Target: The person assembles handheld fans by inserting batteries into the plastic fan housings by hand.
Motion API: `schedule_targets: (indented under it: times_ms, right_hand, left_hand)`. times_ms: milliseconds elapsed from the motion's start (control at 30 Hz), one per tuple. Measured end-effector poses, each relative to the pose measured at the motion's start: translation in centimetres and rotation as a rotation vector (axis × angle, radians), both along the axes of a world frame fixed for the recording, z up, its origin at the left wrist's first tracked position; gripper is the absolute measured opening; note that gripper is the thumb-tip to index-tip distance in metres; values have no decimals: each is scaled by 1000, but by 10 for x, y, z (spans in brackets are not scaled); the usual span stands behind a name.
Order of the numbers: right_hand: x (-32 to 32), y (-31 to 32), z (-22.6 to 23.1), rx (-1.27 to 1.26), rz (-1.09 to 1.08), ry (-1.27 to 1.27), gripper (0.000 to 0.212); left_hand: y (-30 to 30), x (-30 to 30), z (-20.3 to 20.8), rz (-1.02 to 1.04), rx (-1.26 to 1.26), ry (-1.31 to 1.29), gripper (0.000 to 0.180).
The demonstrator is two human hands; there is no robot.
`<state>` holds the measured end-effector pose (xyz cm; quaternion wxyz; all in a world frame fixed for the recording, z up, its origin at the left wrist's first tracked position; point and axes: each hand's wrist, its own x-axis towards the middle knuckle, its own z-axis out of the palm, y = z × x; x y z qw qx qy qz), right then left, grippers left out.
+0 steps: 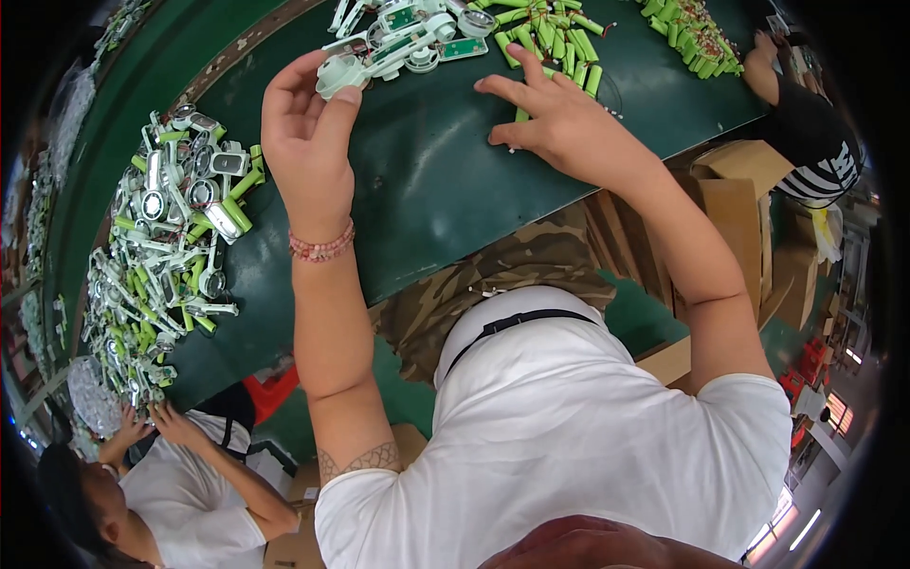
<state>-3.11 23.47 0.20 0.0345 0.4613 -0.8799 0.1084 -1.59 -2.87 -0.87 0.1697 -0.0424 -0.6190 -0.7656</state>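
My left hand (pixel 308 142) pinches a pale mint plastic housing (pixel 341 74) with a round cup-shaped end between thumb and fingers. It is held up at the near edge of a pile of similar housings (pixel 412 36), some with green circuit boards showing. My right hand (pixel 564 119) hovers over the dark green table with its fingers spread apart. Just beyond it lies a heap of lime-green cylindrical battery cells (pixel 559 38) with thin wires. One green cell (pixel 522 115) shows partly behind the right fingers.
A long heap of part-assembled pale units with green cells (pixel 152 237) covers the table's left. More green cells (pixel 697 38) lie at the far right. Cardboard boxes (pixel 730 204) stand below the right edge. A co-worker's hands (pixel 156 425) touch the left heap; another person's arm (pixel 761 71) reaches in at far right.
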Motion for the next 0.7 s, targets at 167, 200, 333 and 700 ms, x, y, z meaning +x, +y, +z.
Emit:
schedule_targets:
  times_ms: [167,200,333,700]
  right_hand:
    - [-14,-7,-4,-50,37,-76,18]
    - [-16,-9,-7,-274,20,-249,14]
    - [-1,-35,4,-904,-139,-739,11]
    - [21,-79,18,-1352,-300,-1431,21]
  left_hand:
    - [-5,-1,1,9,-26,-28,34]
    - [-6,-1,4,-43,139,-69,35]
    - [-11,1,7,-196,505,-130,38]
    - [1,14,5,-272,289,-114,25]
